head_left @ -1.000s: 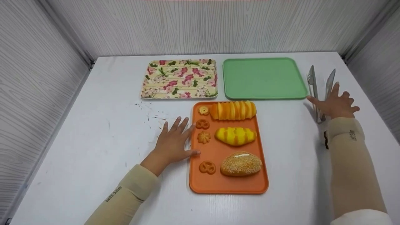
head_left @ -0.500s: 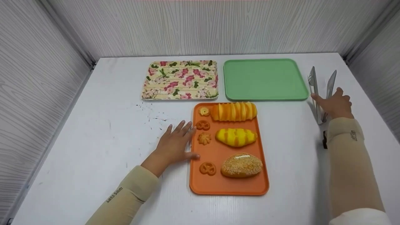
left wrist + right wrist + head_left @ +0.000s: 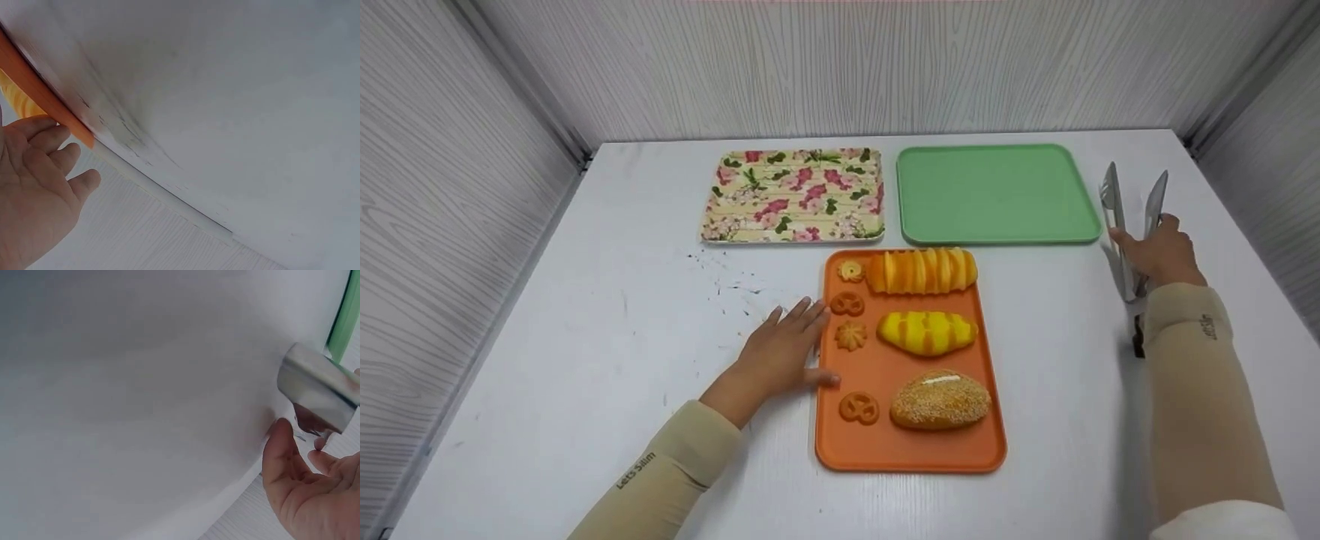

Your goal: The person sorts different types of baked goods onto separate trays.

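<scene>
My left hand rests with spread fingers at the left edge of the orange tray, its fingertips and thumb at the rim. In the left wrist view its fingers meet the tray's side. On the tray lie a sliced-top loaf, a yellow striped bread, a seeded bun and several small cookies and pretzels down the left side. Far right, my right hand holds metal tongs between thumb and fingers, the tongs' arms spread apart. Their bent end shows in the right wrist view.
A floral tray and a green tray lie side by side at the back of the white table. A small dark object sits by the right sleeve. Wood-patterned panels enclose the back and sides.
My right hand's spread fingers have drawn in around the tongs. The left hand stays at the tray's edge, its fingers a little closer together. The whole head view has shifted slightly.
</scene>
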Demonstrator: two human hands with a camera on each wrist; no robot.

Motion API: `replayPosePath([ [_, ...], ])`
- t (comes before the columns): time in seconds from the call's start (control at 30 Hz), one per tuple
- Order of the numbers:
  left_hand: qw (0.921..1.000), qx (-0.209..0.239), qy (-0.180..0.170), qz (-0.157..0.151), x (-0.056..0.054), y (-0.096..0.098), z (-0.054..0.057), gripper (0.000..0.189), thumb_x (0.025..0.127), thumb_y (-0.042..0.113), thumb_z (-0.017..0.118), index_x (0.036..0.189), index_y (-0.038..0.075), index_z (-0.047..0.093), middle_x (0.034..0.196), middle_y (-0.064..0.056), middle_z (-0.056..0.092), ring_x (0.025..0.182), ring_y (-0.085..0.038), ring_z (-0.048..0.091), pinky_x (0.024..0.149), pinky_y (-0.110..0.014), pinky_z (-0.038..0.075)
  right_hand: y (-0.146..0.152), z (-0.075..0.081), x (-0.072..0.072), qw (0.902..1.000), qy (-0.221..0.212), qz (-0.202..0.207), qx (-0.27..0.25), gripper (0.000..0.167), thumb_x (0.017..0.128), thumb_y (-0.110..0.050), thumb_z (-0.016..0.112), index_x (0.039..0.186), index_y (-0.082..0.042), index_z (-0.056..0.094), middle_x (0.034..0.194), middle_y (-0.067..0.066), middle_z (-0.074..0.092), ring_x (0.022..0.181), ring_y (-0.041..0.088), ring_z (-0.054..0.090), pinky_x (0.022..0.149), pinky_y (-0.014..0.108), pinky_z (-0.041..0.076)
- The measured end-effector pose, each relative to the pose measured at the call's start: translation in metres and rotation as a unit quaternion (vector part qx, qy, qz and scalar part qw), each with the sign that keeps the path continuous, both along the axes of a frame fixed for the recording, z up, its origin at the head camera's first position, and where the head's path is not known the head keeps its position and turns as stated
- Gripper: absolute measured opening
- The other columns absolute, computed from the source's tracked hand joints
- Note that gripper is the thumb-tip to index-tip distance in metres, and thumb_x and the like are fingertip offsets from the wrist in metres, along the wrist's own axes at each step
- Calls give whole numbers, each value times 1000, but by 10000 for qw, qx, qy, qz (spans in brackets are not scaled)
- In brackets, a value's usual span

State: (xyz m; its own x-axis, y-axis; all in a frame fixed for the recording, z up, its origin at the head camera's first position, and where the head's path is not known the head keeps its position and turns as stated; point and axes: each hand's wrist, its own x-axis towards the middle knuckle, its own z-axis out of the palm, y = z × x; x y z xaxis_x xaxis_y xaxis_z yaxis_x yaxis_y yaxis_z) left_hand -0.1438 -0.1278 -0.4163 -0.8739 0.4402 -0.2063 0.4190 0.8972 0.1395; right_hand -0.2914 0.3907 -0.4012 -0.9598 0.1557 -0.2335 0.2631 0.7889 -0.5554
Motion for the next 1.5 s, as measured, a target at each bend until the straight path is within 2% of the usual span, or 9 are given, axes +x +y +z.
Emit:
replayPosePath([
  [0.2, 10000, 75, -2, -1, 1, 0, -2, 101, 78, 67, 59, 152, 8, 24, 157, -5, 18, 144, -23, 12, 114, -45, 13, 1, -1, 0, 10000, 23, 51, -58, 102, 93, -59, 38, 142, 17, -10, 132, 51, 21, 115, 59, 37, 94, 63, 36],
  [0.37, 10000, 64, 1, -5, 1, 1, -4, 101, 78, 68, 59, 152, 8, 24, 157, -4, 17, 144, -23, 11, 114, -46, 13, 4, 1, 1, 9999, 84, 40, -82, 94, 96, -53, 35, 142, 16, -10, 134, 50, 20, 119, 60, 32, 96, 64, 34],
  [0.5, 10000, 32, -20, 18, 0, 1, -4, 101, 78, 68, 59, 152, 8, 24, 157, -4, 17, 144, -23, 11, 114, -46, 13, 5, 1, 1, 9996, 218, 21, -158, 89, 97, -49, 33, 143, 15, -9, 129, 48, 31, 113, 55, 43, 93, 63, 36],
  [0.6, 10000, 72, -15, 28, 0, 0, -4, 101, 78, 68, 59, 152, 8, 24, 157, -5, 18, 144, -23, 12, 114, -45, 13, 6, 1, 2, 9993, 272, -9, -276, 88, 98, -48, 33, 144, 13, -10, 126, 46, 37, 85, 33, 62, 88, 59, 42],
  [0.73, 9999, 140, -14, 22, 1, 0, -6, 101, 78, 67, 59, 152, 8, 25, 157, -5, 18, 144, -23, 12, 114, -45, 13, 7, 2, 4, 9980, 344, -99, -513, 88, 97, -49, 35, 146, 9, -10, 130, 45, 35, 66, 4, 59, 83, 51, 45],
  [0.93, 9999, 162, -14, -24, 0, -1, -6, 101, 79, 67, 59, 151, 7, 24, 157, -6, 17, 144, -24, 12, 114, -44, 13, 6, 5, 6, 9965, 613, -124, -553, 87, 95, -52, 35, 150, 2, -5, 127, 40, 44, 67, 0, 56, 71, 39, 46],
  [1.07, 9999, 131, -23, -29, -1, -2, -6, 102, 79, 67, 59, 152, 6, 23, 157, -7, 16, 144, -23, 11, 114, -44, 12, 3, 8, 6, 9953, 821, 32, -511, 87, 94, -54, 38, 152, -3, -3, 123, 35, 50, 64, -3, 54, 78, 45, 44],
  [1.2, 9999, 84, -63, -45, -1, -2, -5, 102, 79, 68, 58, 152, 7, 21, 158, -6, 16, 144, -23, 11, 114, -44, 12, -4, 13, 8, 9934, 952, 229, -590, 87, 93, -55, 41, 153, -8, -2, 130, 32, 46, 63, -6, 53, 82, 51, 42],
  [1.5, 9999, 115, -76, -34, -1, -2, -4, 102, 79, 69, 57, 152, 7, 21, 157, -6, 16, 144, -23, 11, 114, -43, 12, -24, 22, 14, 9898, 1157, 573, -599, 88, 91, -58, 46, 155, -16, 3, 126, 22, 48, 73, 3, 57, 72, 41, 44],
])
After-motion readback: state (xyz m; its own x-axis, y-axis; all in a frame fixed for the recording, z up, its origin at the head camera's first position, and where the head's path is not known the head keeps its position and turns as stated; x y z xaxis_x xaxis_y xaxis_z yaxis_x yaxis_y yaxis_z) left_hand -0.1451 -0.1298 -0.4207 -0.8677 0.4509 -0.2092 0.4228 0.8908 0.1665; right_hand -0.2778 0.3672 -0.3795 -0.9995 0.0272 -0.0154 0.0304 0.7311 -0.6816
